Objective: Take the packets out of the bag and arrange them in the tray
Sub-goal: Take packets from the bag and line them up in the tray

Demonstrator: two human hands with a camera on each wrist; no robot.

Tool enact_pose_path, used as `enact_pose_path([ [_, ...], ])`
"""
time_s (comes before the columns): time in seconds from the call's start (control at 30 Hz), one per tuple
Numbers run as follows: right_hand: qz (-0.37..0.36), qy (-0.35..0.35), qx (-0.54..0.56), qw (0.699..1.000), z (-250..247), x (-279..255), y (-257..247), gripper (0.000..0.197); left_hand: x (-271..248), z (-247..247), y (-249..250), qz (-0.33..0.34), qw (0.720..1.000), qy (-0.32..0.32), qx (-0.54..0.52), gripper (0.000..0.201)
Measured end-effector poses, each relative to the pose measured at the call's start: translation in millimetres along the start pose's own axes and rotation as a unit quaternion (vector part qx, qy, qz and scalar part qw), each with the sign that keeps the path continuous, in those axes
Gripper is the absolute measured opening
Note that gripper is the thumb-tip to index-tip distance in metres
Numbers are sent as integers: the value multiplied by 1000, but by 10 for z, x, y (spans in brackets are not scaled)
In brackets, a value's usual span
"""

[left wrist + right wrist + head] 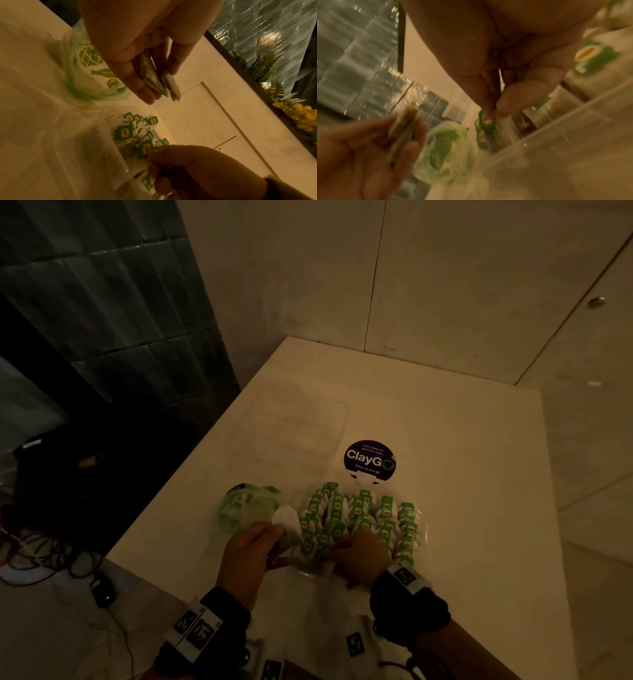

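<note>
Left hand: the left hand (247, 553) is hovering beside the tray's left end, its fingers (137, 81) pinching 2 tea packets (159, 81) edge-on.
Right hand: the right hand (364, 554) is reaching into the tray's near side, thumb and forefinger nipping the green tag of 1 packet in the rows (144, 149).
Tray: the clear plastic tray (423, 537) is sitting near the table's front edge, holding several rows of green-tagged packets (359, 517) standing upright.
Bag: the green-printed plastic bag (245, 506) is lying crumpled just left of the tray; I cannot tell whether any packets are left inside.
Handling: the packets are looking light, thin, soft and easily crushed; holding them gently by the flat sides or the stiff tag seems best.
Surroundings: a clear lid (291, 429) and a round ClayGo sticker (370, 460) are lying behind the tray on the pale table (479, 474).
</note>
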State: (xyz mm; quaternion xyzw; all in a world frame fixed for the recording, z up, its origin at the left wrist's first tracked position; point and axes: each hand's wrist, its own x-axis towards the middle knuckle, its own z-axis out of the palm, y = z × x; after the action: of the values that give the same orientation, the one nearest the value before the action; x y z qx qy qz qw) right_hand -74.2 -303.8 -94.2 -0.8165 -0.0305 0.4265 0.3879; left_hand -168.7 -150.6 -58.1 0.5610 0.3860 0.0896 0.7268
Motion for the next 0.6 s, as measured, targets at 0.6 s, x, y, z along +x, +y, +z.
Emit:
enact_pose_path([
  [0.6,-356,-6,-68,932,-302,-238,-333,59,1,152,104,-118,981,-151,-15,34],
])
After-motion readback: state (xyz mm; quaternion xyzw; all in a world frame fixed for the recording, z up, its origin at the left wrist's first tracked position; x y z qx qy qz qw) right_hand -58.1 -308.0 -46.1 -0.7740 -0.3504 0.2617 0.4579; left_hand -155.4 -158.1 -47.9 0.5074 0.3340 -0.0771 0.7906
